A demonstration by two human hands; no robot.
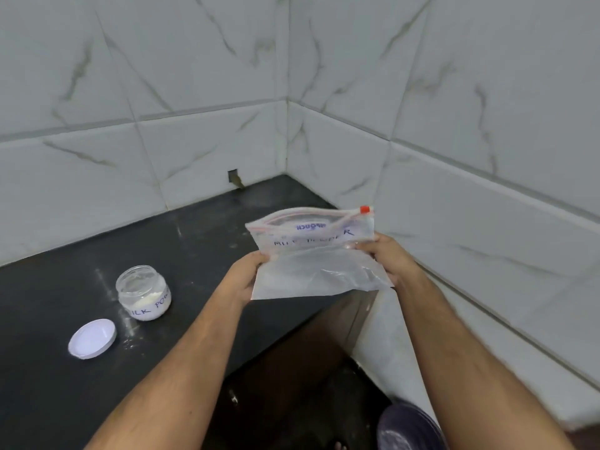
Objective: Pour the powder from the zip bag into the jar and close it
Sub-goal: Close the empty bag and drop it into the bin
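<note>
A clear zip bag [316, 254] with handwriting and a red slider at its top right is held up in the air over the counter's right end. Its mouth gapes open at the top. My left hand [242, 279] grips its left edge and my right hand [391, 258] grips its right edge. A small glass jar [143, 292], lidless, stands on the dark counter [65, 287] to the left; white powder lies in its bottom. Its white lid [92, 338] lies flat on the counter in front of the jar, apart from it.
White marble-patterned tiles cover the walls behind and to the right, meeting in a corner. Powder dust streaks the counter near the jar. The counter's edge runs diagonally below my left forearm. A dark round object [406, 428] sits low on the floor at the bottom right.
</note>
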